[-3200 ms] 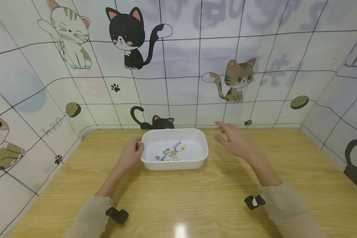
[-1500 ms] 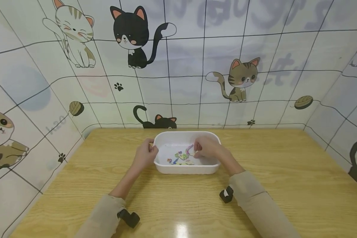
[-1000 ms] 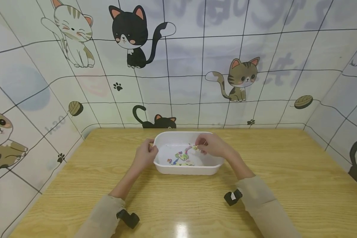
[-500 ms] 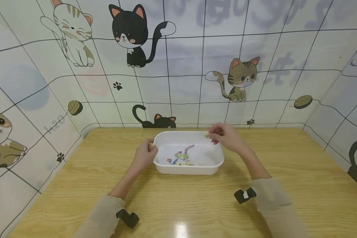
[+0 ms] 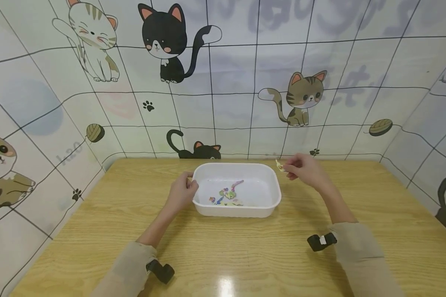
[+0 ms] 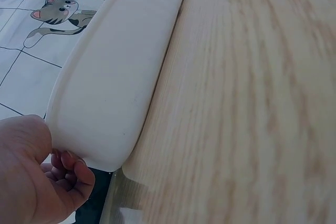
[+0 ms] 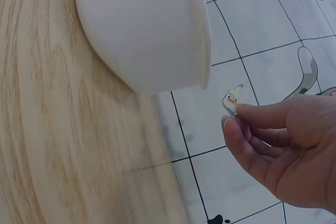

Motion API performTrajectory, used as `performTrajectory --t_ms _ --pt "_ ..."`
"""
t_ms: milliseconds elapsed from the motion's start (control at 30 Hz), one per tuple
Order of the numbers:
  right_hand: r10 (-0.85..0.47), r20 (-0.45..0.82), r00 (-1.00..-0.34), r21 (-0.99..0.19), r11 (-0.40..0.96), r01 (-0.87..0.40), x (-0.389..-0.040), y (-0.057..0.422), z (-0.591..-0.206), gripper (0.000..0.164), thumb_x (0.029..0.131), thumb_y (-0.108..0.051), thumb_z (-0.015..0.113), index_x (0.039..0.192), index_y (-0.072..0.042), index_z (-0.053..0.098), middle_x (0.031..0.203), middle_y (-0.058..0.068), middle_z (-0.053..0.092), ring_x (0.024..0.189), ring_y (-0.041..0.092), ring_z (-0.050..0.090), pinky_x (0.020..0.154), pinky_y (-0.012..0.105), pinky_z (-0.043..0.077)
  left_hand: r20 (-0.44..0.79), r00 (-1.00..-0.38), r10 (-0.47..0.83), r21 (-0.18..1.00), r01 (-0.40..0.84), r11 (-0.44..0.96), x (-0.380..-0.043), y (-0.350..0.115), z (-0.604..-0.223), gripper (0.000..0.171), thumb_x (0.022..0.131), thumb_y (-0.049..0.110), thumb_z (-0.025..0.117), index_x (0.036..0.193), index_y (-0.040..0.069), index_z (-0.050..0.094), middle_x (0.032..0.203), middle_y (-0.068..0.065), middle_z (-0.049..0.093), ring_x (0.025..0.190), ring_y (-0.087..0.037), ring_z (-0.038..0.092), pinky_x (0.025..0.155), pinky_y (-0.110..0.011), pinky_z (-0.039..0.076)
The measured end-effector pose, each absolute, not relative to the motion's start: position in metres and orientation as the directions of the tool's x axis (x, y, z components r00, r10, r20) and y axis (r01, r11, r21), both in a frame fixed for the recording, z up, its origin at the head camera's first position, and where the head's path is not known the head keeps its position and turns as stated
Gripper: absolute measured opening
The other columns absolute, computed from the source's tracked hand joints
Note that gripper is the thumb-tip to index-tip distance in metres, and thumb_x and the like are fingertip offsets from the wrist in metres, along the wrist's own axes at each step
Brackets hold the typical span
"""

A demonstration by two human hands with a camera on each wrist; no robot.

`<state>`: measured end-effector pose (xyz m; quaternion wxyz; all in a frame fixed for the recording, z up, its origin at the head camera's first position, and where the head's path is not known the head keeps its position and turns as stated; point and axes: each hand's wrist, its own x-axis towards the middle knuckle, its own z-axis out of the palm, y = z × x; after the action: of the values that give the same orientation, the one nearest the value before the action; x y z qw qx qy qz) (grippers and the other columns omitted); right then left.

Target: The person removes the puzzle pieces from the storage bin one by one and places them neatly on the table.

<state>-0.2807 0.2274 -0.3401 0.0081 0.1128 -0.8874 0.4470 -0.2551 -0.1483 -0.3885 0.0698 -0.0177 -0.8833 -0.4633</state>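
My left hand [image 5: 182, 190] grips the left end of a white plastic tub [image 5: 236, 211]. The left wrist view shows the thumb at its rim and fingers curled against the end wall. Beyond the tub's right end, my right hand [image 5: 307, 170] pinches a small pale-yellow sticker-like piece [image 5: 279, 166] between thumb and fingertips, up off the table. The right wrist view shows a printed, dark-edged design on this piece [image 7: 231, 99]. Several colourful small pieces [image 5: 228, 194] lie on the tub's floor, among them a long pink-purple one [image 5: 236, 185]; the front wall partly hides the nearest.
The tub stands near the back of a wood-grain table [image 5: 223, 247]. A white sheet [image 5: 234, 111] printed with cats and a grid rises behind it and along both sides. Black wrist cameras [image 5: 160, 272] sit on both sleeves.
The right hand reached into the tub, picked up the pale-yellow piece, lifted it over the rim and carried it right. The left hand drew the tub slightly rightward earlier, then stayed still.
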Motion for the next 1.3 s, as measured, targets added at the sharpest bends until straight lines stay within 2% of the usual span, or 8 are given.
performTrajectory --t_ms 233,400,767,967,1300 --pt "-0.192 0.009 -0.981 -0.821 0.558 -0.117 -0.288 0.245 -0.355 0.022 0.099 -0.001 0.057 0.11 0.019 0.057 0.099 0.028 0.065 0.081 0.023 0.069 0.075 0.036 0.059 0.156 -0.987 -0.026 0.817 0.114 0.565 -0.254 -0.149 -0.388 0.04 0.097 0.01 0.053 0.133 -0.007 0.055 0.076 -0.007 0.05 0.065 -0.017 0.046 0.055 -0.027 0.039" --pt "-0.185 -0.066 -0.981 -0.836 0.547 -0.047 -0.292 0.25 -0.361 0.025 0.1 0.0 0.054 0.113 0.021 0.055 0.102 0.029 0.064 0.084 0.023 0.069 0.077 0.035 0.059 0.156 -0.987 -0.023 0.815 0.115 0.568 -0.254 -0.149 -0.387 0.04 0.097 0.01 0.053 0.134 -0.006 0.055 0.075 -0.006 0.05 0.064 -0.017 0.045 0.055 -0.028 0.039" --pt "-0.083 -0.149 -0.985 -0.821 0.566 0.077 -0.301 0.253 -0.376 0.027 0.097 -0.001 0.059 0.114 0.02 0.058 0.089 0.019 0.071 0.07 0.014 0.069 0.069 0.029 0.059 0.147 -0.989 -0.027 0.813 0.106 0.573 -0.256 -0.149 -0.39 0.04 0.098 0.01 0.053 0.135 -0.005 0.054 0.076 -0.007 0.051 0.065 -0.018 0.047 0.056 -0.027 0.039" --pt "-0.078 -0.124 -0.989 -0.83 0.555 0.061 -0.3 0.256 -0.377 0.03 0.098 -0.001 0.055 0.116 0.022 0.055 0.096 0.027 0.069 0.075 0.017 0.07 0.07 0.031 0.059 0.159 -0.987 -0.024 0.811 0.117 0.574 -0.256 -0.149 -0.39 0.04 0.098 0.01 0.053 0.134 -0.005 0.055 0.076 -0.007 0.05 0.065 -0.018 0.046 0.056 -0.027 0.039" --pt "-0.128 -0.072 -0.989 -0.797 0.604 -0.02 -0.294 0.262 -0.372 0.042 0.1 -0.01 0.055 0.128 0.02 0.051 0.107 0.029 0.065 0.083 0.021 0.066 0.074 0.033 0.057 0.141 -0.99 -0.029 0.814 0.098 0.573 -0.254 -0.149 -0.389 0.04 0.098 0.009 0.054 0.135 -0.005 0.054 0.079 -0.008 0.052 0.067 -0.018 0.047 0.058 -0.028 0.04"
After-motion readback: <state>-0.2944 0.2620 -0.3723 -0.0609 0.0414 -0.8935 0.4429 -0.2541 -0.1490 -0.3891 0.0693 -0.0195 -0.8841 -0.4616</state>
